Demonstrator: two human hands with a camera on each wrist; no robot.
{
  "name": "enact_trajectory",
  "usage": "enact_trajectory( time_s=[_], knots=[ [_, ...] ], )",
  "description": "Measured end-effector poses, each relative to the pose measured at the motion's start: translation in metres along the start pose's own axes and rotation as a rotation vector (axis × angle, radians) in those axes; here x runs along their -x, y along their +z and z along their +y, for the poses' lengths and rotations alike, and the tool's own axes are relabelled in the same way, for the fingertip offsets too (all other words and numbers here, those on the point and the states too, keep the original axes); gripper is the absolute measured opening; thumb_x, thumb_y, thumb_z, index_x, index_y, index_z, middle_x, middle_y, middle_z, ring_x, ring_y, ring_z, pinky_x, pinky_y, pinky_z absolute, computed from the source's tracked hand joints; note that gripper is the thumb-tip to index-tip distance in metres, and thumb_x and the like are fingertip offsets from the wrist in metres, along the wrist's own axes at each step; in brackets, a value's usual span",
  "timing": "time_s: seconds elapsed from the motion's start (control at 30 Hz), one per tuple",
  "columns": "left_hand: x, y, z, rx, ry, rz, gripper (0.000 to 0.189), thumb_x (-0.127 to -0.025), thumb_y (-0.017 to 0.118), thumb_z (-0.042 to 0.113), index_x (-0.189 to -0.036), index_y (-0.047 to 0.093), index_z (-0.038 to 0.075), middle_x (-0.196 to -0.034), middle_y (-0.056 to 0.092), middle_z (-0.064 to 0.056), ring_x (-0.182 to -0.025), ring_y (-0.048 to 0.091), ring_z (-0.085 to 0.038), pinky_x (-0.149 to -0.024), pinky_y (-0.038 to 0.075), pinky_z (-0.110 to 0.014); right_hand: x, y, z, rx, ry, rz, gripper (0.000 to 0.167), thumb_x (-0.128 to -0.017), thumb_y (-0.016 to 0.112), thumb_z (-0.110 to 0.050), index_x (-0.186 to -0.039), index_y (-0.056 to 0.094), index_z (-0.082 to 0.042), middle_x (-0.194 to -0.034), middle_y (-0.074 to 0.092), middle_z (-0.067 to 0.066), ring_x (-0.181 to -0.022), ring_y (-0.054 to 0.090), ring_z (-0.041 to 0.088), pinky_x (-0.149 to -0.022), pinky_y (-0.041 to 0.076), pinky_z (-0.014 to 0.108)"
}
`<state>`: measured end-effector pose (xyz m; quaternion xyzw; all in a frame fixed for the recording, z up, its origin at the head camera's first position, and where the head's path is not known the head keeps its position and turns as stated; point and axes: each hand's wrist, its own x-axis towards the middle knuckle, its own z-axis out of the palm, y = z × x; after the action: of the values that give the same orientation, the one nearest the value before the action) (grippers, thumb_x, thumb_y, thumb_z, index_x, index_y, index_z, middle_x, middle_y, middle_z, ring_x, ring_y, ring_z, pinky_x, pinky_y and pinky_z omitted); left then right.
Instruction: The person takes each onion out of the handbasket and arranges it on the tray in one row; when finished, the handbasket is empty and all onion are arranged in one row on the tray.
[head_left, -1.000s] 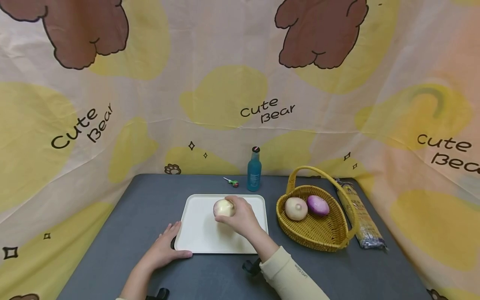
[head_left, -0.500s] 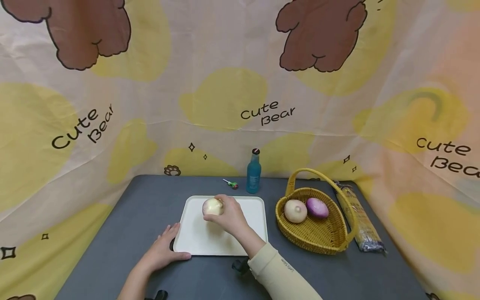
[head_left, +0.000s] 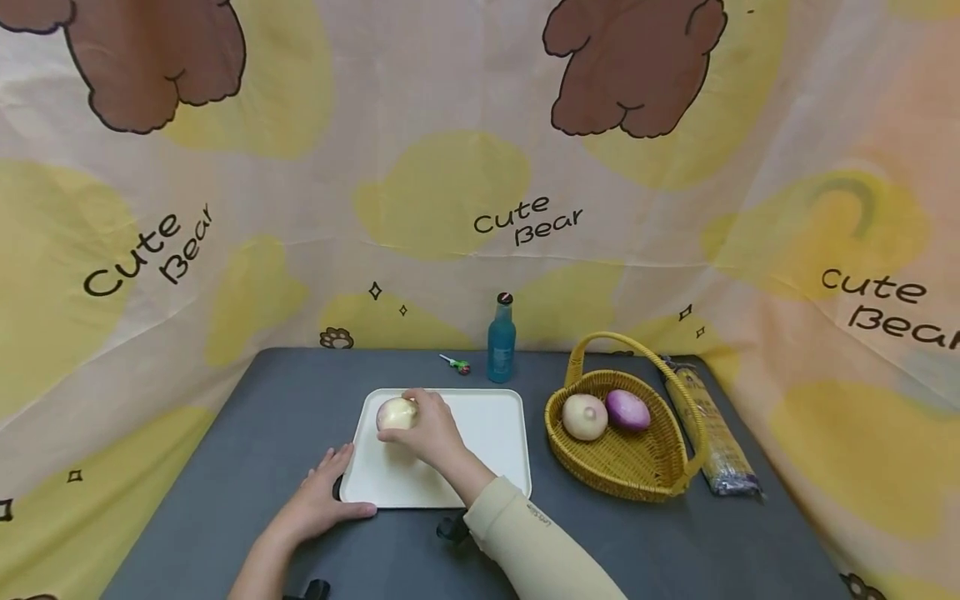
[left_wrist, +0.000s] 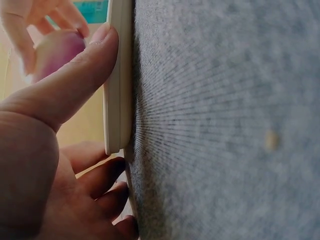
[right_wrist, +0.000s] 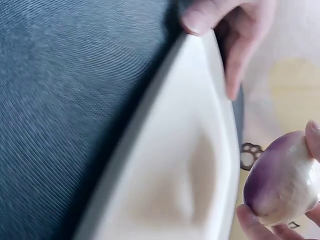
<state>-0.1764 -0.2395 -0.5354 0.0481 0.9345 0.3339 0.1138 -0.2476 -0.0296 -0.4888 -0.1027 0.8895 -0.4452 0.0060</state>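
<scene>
Over white tray (head_left: 474, 443), onion (head_left: 394, 414) in right fingers (head_left: 426, 404), left hand (head_left: 318, 497) touching tray.

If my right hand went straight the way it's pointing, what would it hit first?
Likely the patterned backdrop: the onion in your right hand looks above the white tray, though depth is unclear.

A smooth, glossy skin is being shown by the white-and-purple onion (right_wrist: 280, 182), and light is being softly reflected by the smooth, plastic-looking tray (head_left: 480, 442). A matt, finely ribbed, cloth-like finish is being presented by the tabletop (head_left: 615, 542). Rough, woven strands are being displayed by the basket (head_left: 630, 471). Shine is being given off by the plastic-wrapped packet (head_left: 716, 433), while matt, creased cloth is being shown by the backdrop (head_left: 420, 100).
</scene>
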Motion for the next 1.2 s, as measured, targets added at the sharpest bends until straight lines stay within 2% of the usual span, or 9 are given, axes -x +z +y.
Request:
enact_trajectory(
  time_s=[0.2,0.4,0.63,0.97,1.2],
  knots=[
    [-0.002,0.001,0.0,-0.004,-0.004,-0.005,0.119,-0.072,0.088,0.05,-0.157,0.025,-0.005,-0.161,0.025,-0.031,-0.15,0.011,-0.053,-0.116,0.008,-0.075,-0.005,0.018,0.006,0.006,0.036,-0.02,0.07,-0.071,0.092,-0.043,-0.129,0.062,-0.018,-0.117,0.061,0.005,-0.098,0.056,0.017,-0.081,0.051,0.033],
    [0.0,0.001,0.0,-0.014,0.008,0.005,0.119,-0.072,0.087,0.051,-0.157,0.026,-0.006,-0.16,0.027,-0.032,-0.15,0.012,-0.053,-0.115,0.009,-0.075,-0.009,0.03,0.01,0.02,0.034,-0.028,0.07,-0.071,0.092,-0.042,-0.129,0.062,-0.017,-0.115,0.06,0.005,-0.096,0.056,0.016,-0.081,0.05,0.031],
    [0.001,0.0,0.0,-0.004,0.007,0.008,0.118,-0.072,0.088,0.05,-0.157,0.026,-0.005,-0.161,0.027,-0.03,-0.151,0.012,-0.052,-0.116,0.008,-0.074,-0.011,0.036,0.013,0.051,-0.008,-0.033,0.071,-0.071,0.092,-0.043,-0.131,0.062,-0.019,-0.115,0.063,0.006,-0.098,0.058,0.017,-0.082,0.05,0.03],
    [0.002,0.0,0.0,0.01,0.013,0.009,0.118,-0.071,0.089,0.048,-0.157,0.027,-0.005,-0.161,0.027,-0.03,-0.151,0.012,-0.052,-0.116,0.009,-0.074,-0.012,0.041,0.011,0.165,-0.028,-0.082,0.076,-0.074,0.088,-0.048,-0.14,0.059,-0.023,-0.125,0.069,0.003,-0.107,0.063,0.018,-0.089,0.051,0.032],
    [0.002,-0.001,0.001,-0.008,0.007,0.008,0.117,-0.072,0.088,0.049,-0.157,0.027,-0.004,-0.16,0.028,-0.03,-0.15,0.013,-0.053,-0.116,0.01,-0.075,-0.01,0.04,0.009,0.172,0.003,-0.105,0.081,-0.076,0.087,-0.049,-0.145,0.054,-0.021,-0.132,0.066,0.003,-0.115,0.062,0.02,-0.095,0.052,0.035]
  ],
)
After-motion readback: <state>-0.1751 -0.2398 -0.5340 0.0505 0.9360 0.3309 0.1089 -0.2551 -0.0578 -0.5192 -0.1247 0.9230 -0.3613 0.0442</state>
